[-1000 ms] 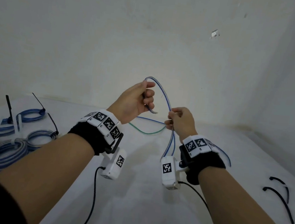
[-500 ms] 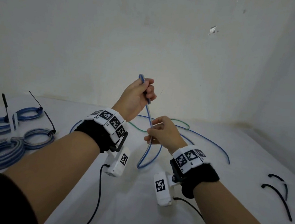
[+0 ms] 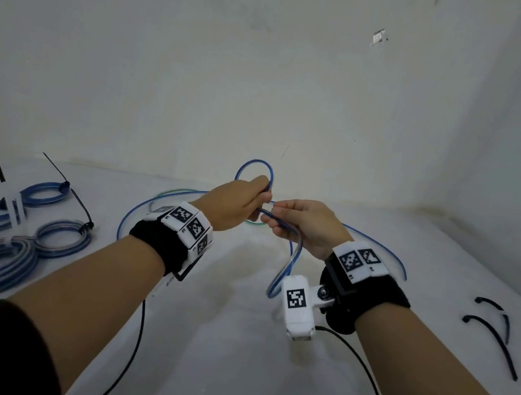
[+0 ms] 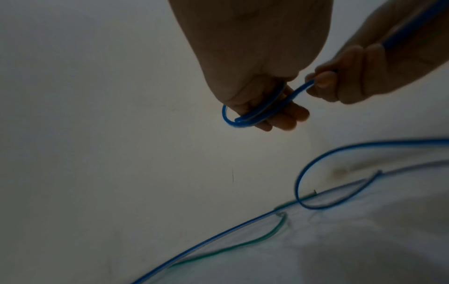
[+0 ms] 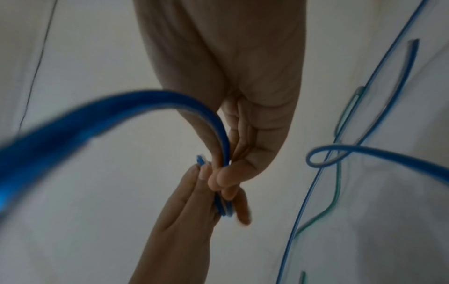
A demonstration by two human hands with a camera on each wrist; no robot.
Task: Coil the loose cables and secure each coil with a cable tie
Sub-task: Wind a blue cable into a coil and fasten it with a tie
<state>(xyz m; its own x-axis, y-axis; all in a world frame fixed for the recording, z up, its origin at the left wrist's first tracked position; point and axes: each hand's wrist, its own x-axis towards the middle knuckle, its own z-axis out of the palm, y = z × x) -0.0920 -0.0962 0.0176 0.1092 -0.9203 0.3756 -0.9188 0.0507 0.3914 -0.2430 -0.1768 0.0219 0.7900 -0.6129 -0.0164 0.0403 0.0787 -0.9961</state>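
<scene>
Cable (image 3: 291,257), blue and still mostly loose, is mid-coil between two raised hands. The left hand (image 3: 235,205) has its fingers curled round a small finished loop (image 3: 255,169) that stands up above its knuckles; the left wrist view shows two turns lying across those fingers. The right hand (image 3: 306,226) meets it, fingertips touching, and pinches the next stretch of cable between thumb and forefinger, feeding it toward the loop.

A second ago the same loop was much wider and held higher, with the hands apart; half a second ago the right hand had dropped below the left to draw slack. Now the hands have closed together and the loop has tightened, so I judge one more turn is being laid on and the coil is only begun.

Behind the loop, the cable's free length sweeps over the white table (image 3: 235,342) with a green wire (image 3: 184,192) beside it. Left of the loop lie the tied coils (image 3: 0,250). Right of it, well apart, wait the black cable ties (image 3: 495,334).
</scene>
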